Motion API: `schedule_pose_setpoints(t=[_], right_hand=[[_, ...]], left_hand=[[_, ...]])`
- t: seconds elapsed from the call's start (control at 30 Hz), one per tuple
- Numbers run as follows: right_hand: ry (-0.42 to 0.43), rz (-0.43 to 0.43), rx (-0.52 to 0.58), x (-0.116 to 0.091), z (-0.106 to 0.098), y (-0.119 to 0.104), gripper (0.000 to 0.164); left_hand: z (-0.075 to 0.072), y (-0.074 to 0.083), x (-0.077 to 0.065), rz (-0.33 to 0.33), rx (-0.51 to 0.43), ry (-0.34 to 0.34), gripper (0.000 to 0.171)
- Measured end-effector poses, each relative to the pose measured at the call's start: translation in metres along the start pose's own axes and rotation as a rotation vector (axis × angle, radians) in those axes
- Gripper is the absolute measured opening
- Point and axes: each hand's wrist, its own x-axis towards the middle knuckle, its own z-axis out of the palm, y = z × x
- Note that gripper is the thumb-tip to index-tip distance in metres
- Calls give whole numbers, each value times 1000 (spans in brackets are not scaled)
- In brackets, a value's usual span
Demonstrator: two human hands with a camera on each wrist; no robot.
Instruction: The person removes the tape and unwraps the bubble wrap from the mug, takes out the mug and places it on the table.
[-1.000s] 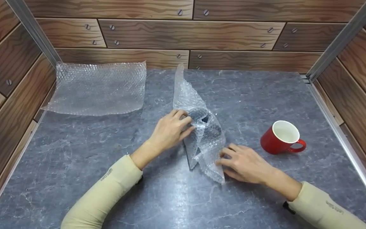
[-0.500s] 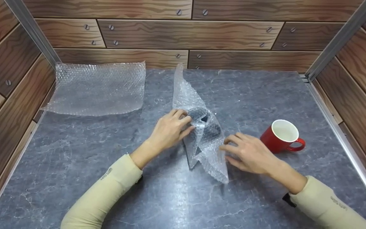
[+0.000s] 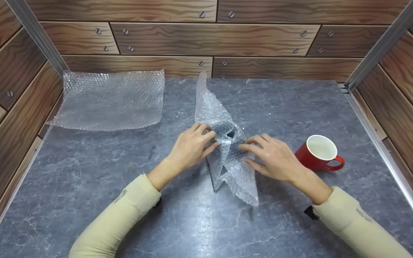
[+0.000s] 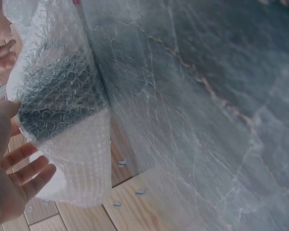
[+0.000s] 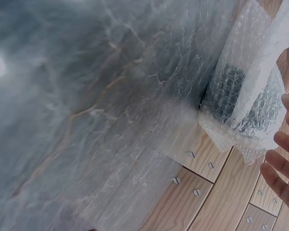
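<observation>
A clear sheet of bubble wrap (image 3: 213, 107) is folded around a dark object (image 4: 60, 98) in the middle of the table; the wrap hides what kind it is. The left hand (image 3: 192, 145) holds the wrap's upper left side, its thumb and index finger at the fold, the other fingers spread in the left wrist view. At the bundle's right side the right hand (image 3: 276, 157) touches the wrap with loosely bent fingers, which look extended in the right wrist view (image 5: 284, 159). Below, one flap of wrap points towards the front.
A red mug (image 3: 305, 157) with a white inside stands just right of the right hand, handle to the right. Another flat sheet of bubble wrap (image 3: 113, 102) lies at the back left. Wood-patterned walls (image 3: 192, 37) and metal rails (image 3: 385, 139) border the grey marbled table (image 3: 120, 222).
The right hand has left the wrap's lower right flap and moved up and back to the bundle's middle right side. The flap has shifted slightly right. The left hand stays in place.
</observation>
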Motion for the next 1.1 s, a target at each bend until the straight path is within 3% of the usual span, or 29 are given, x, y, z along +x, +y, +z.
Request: schedule_pose_setpoints(t=[0.37,0.63,1.1], right_hand=[[63,42,18,16,14,11,40],[61,58,45,24,19,15,39],[50,105,65,29,25,13,31]], left_hand=[[0,0,0,9,15,6,26],[1,1,0,11,9,19,25],[-2,3,1,-6,8,-18,27]])
